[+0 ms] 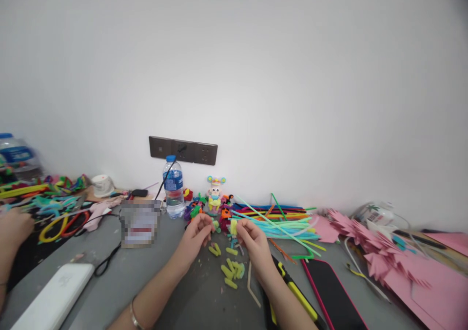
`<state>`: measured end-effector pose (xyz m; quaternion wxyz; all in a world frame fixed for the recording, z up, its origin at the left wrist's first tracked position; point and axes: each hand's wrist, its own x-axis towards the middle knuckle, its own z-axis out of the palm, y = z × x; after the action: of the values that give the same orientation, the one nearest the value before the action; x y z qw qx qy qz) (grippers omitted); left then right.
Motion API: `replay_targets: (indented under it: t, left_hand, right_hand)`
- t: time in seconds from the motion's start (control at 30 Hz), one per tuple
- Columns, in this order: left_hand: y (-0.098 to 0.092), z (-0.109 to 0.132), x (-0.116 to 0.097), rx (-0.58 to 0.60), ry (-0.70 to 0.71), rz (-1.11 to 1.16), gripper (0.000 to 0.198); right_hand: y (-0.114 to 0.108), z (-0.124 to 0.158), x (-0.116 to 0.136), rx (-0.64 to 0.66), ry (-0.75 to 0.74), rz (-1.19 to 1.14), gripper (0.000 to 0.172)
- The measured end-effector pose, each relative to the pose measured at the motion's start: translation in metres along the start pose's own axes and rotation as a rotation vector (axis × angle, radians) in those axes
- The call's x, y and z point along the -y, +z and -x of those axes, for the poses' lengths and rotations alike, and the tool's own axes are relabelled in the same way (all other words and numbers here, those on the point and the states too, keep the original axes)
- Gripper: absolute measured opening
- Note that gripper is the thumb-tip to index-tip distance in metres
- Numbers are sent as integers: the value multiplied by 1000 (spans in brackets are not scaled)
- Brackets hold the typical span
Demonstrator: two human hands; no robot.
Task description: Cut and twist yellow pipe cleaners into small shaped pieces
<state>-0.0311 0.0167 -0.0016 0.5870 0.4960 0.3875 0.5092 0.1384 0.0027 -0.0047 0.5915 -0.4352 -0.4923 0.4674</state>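
My right hand (253, 242) pinches a small yellow fuzzy piece (233, 226), which looks like bent pipe cleaner. Facing it, my left hand (197, 235) has its thumb and fingertips pressed together; what they hold, if anything, is too small to make out. A light green fuzzy piece (217, 226) shows just beyond the left fingertips. Below the hands, several short yellow-green pipe cleaner pieces (230, 271) lie on the grey table (197, 296). Behind them stands a small figurine (214, 193) with round blue ears, among colourful fuzzy shapes (195, 208).
A water bottle (173, 188) stands by the wall socket (183, 150). Long pipe cleaners (278, 223) spread at the back right. A phone (334, 291), a yellow-black tool (298, 296) and pink paper (420, 281) lie right; a white power bank (54, 296) and another person's hand (16, 227) are left.
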Motion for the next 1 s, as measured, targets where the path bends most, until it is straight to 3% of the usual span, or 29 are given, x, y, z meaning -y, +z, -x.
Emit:
replay_targets:
  t: [0.47, 1.0]
  left_hand:
    - [1, 2, -3, 68, 17, -43, 29]
    - [-3, 2, -2, 53, 12, -65, 28]
  right_hand:
    - [1, 0, -3, 24, 11, -4, 44]
    - [0, -1, -3, 21, 26, -1, 44]
